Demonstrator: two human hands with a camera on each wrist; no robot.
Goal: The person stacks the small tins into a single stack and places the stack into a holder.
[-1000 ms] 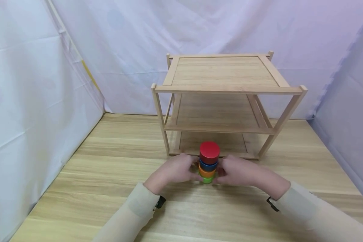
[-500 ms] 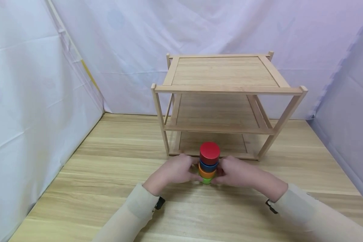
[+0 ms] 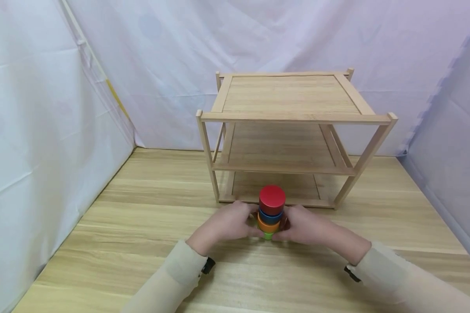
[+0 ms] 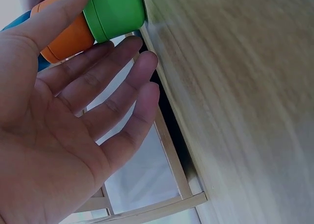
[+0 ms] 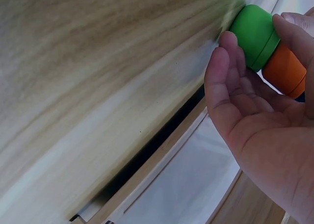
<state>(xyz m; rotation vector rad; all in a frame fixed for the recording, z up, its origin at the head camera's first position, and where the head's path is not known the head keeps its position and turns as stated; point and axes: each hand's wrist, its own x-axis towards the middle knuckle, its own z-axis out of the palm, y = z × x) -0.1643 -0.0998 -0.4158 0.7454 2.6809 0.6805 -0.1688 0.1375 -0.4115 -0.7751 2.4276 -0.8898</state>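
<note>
A stack of small round containers stands upright on the wooden table, with red (image 3: 272, 200) on top, then blue (image 3: 270, 218), orange (image 3: 268, 225) and green (image 3: 268, 236) at the bottom. My left hand (image 3: 232, 221) grips its lower part from the left, thumb in front and fingers reaching behind. From the right, my right hand (image 3: 306, 223) holds it the same way. In the left wrist view the thumb lies across the orange container (image 4: 67, 35) toward the green one (image 4: 117, 13). The right wrist view shows the thumb at the green container (image 5: 254, 37), fingers beside it.
A three-tier wooden rack (image 3: 293, 117) stands just behind the stack, its lower front rail (image 3: 309, 202) close to the hands. White cloth (image 3: 172, 65) hangs at the back and sides. Wood-grain tabletop (image 3: 141, 208) extends around the rack and hands.
Both thumbs have drawn slightly closer together in front of the green container. The stack and the rack stay nearly in place, with only a slight shift of the view.
</note>
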